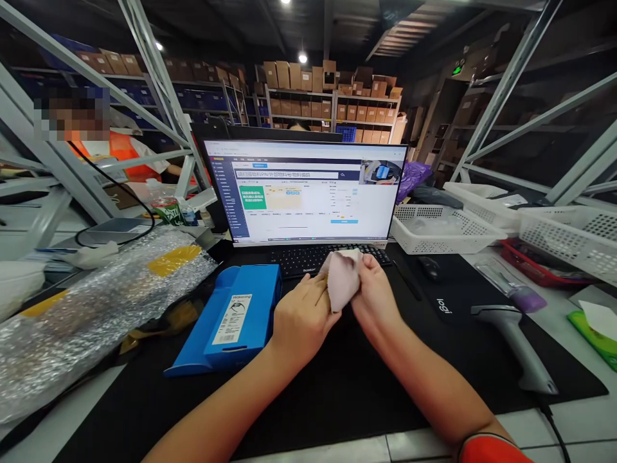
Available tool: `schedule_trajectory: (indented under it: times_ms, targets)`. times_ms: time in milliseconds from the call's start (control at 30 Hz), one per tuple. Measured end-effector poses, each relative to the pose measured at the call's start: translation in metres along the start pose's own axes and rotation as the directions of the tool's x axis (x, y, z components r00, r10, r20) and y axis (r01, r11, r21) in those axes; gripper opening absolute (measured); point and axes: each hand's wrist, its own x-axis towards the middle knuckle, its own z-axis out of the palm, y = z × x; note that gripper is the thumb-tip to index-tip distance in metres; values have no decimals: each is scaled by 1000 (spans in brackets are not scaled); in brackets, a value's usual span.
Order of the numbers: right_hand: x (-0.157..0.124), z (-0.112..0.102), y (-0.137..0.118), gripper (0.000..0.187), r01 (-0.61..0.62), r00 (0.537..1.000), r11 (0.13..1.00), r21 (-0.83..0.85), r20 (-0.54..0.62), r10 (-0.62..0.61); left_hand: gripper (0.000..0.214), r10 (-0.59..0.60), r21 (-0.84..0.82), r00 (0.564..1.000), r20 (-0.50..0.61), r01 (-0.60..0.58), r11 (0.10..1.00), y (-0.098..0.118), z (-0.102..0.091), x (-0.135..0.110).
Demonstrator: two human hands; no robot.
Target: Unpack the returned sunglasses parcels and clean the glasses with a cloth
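Observation:
My left hand [303, 316] and my right hand [375, 294] hold a small pale pinkish pouch [342, 278] between them, just above the black desk mat [337, 386] and in front of the black keyboard [308, 258]. Both hands pinch the pouch from its sides. A blue plastic box [236, 318] with a white label lies flat on the mat just left of my left hand. Behind the keyboard stands a monitor [303, 190] showing a form with a green field.
A bubble-wrap bundle [91, 302] with yellow tape lies at the left. A grey barcode scanner [515, 341] and a black mouse [429, 267] rest on the mat at the right. White perforated baskets [448, 228] stand at the right rear. A person in orange [120, 154] sits behind the left rack.

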Motion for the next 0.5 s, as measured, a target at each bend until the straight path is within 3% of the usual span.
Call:
schedule_trajectory:
  times_ms: [100, 167, 267, 333, 400, 500]
  targets:
    - [-27, 3, 16, 47, 153, 988, 976, -156, 20, -152, 28, -43, 50, 999, -17, 43, 998, -5, -4, 1]
    - [-33, 3, 17, 48, 167, 984, 955, -244, 94, -148, 30, -36, 13, 998, -43, 37, 999, -10, -6, 4]
    - [-20, 0, 0, 54, 31, 992, 990, -136, 129, -14, 26, 38, -163, 999, -14, -39, 986, -21, -12, 10]
    - [-3, -6, -19, 58, -77, 980, 995, -62, 180, 87, 15, 101, -279, 992, 80, -75, 957, -29, -21, 16]
    - [11, -17, -38, 58, -131, 936, 982, -135, 309, 167, 5, 155, -343, 962, 226, -70, 937, -37, -33, 22]
    - [19, -35, -61, 46, -34, 780, 904, -426, 554, 291, 15, 212, -350, 871, 444, -50, 935, -44, -53, 27]
